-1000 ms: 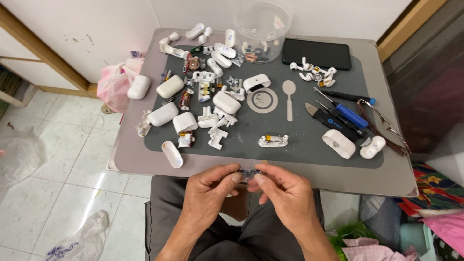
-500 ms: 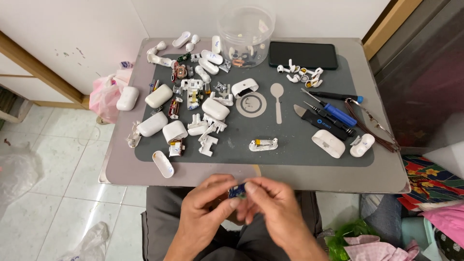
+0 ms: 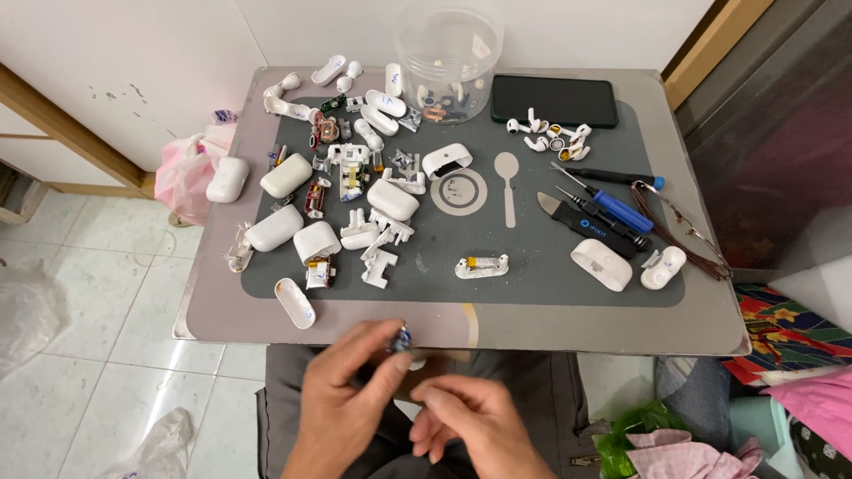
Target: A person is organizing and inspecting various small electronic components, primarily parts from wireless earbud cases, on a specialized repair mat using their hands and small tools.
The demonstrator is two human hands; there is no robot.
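Observation:
My left hand [image 3: 342, 404] pinches a small bluish electronic part [image 3: 402, 338] between thumb and fingertips, just below the near edge of the small grey table [image 3: 222, 310]. Close beside it, over my lap, my right hand [image 3: 470, 419] has its fingers loosely curled, and I cannot tell whether it holds anything. On the dark work mat [image 3: 532, 239] lie many white earbud case shells [image 3: 392, 199], inner frames and small circuit parts. A single opened earbud piece [image 3: 481, 265] lies nearest my hands.
A clear plastic tub [image 3: 448, 53] and a black phone [image 3: 555, 100] sit at the table's far side. Blue-handled screwdrivers [image 3: 612, 202], a pry tool, eyeglasses [image 3: 683, 232] and two white shells [image 3: 602, 263] lie at the right. A pink bag [image 3: 186, 173] hangs off the left edge.
My hands have dropped lower over my lap and drawn apart; the left one now holds the small part alone. The view has shifted so the table sits higher in frame.

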